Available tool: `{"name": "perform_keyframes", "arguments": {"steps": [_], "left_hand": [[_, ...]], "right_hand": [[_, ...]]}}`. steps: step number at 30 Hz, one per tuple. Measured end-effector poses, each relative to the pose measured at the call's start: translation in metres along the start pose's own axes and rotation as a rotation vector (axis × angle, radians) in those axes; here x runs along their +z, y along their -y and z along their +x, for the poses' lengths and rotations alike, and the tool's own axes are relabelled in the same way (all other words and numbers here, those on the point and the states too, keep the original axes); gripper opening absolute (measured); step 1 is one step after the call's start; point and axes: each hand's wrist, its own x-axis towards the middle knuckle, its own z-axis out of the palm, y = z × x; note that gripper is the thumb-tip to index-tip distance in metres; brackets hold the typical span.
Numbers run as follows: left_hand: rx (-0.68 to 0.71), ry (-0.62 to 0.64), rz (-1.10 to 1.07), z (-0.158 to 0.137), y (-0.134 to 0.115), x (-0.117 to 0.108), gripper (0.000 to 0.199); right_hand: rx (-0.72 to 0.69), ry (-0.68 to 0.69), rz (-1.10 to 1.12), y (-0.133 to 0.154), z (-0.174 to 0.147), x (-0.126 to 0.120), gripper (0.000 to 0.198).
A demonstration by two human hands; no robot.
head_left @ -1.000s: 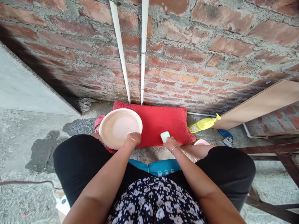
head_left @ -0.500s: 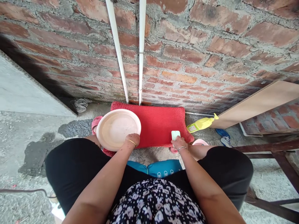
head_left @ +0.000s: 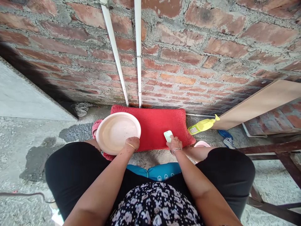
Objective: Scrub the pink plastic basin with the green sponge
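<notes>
A pale pink basin holding clear water stands on the left part of a red textured mat. My left hand is closed over the basin's near right rim, its fingertips hidden inside. My right hand grips a small pale green oblong piece with rounded corners and a light front end. It is over the right half of the mat; its underside is hidden, so I cannot tell its exact kind. A yellow pump bottle lies tilted by the mat's right end.
A brick wall with two white pipes rises behind the mat. A pale slab leans at left, a brown board at right. A dark red frame stands at right. A grey rag lies near the wall.
My right hand has moved left across the mat with the pale green piece, which is now tilted to the left. My left hand stays at the basin's rim.
</notes>
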Motion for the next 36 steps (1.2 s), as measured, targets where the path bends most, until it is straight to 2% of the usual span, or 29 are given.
{"name": "perform_keyframes", "arguments": {"steps": [4, 7, 9, 14, 16, 20, 22, 25, 28, 30, 33, 36], "left_hand": [[-0.008, 0.012, 0.010, 0.002, -0.001, -0.001, 0.036], [-0.014, 0.021, 0.013, 0.006, -0.002, -0.001, 0.037], [-0.012, 0.022, 0.011, 0.008, -0.002, 0.000, 0.037], [-0.023, 0.014, 0.000, 0.008, -0.001, 0.002, 0.037], [-0.028, 0.011, -0.002, 0.007, -0.001, 0.002, 0.037], [-0.034, 0.001, -0.005, 0.006, -0.002, 0.001, 0.035], [-0.033, -0.007, -0.010, 0.006, -0.003, 0.000, 0.034], [-0.039, -0.014, -0.025, 0.004, -0.003, 0.000, 0.033], [-0.046, -0.021, -0.039, 0.002, -0.002, 0.002, 0.034], [-0.045, -0.023, -0.045, 0.001, -0.001, 0.003, 0.035], [-0.039, -0.018, -0.047, 0.002, 0.000, 0.003, 0.035], [-0.032, -0.012, -0.054, 0.004, -0.001, 0.002, 0.034]], "right_hand": [[0.308, 0.051, 0.101, -0.048, 0.003, -0.001, 0.054], [0.503, 0.082, 0.199, -0.064, 0.002, -0.004, 0.056], [0.491, 0.060, 0.236, -0.061, 0.003, -0.006, 0.054], [0.266, -0.044, 0.176, -0.042, 0.011, -0.005, 0.050], [0.320, -0.025, 0.203, -0.047, 0.015, -0.004, 0.051], [0.551, 0.032, 0.359, -0.069, 0.019, -0.003, 0.059], [0.549, -0.001, 0.387, -0.071, 0.020, -0.004, 0.060], [0.420, -0.083, 0.327, -0.058, 0.023, -0.004, 0.056], [0.318, -0.085, 0.262, -0.044, 0.026, -0.005, 0.052], [0.375, -0.046, 0.298, -0.045, 0.027, -0.006, 0.053], [0.532, 0.016, 0.393, -0.059, 0.027, -0.009, 0.058], [0.558, -0.014, 0.447, -0.068, 0.028, -0.013, 0.059]]}}
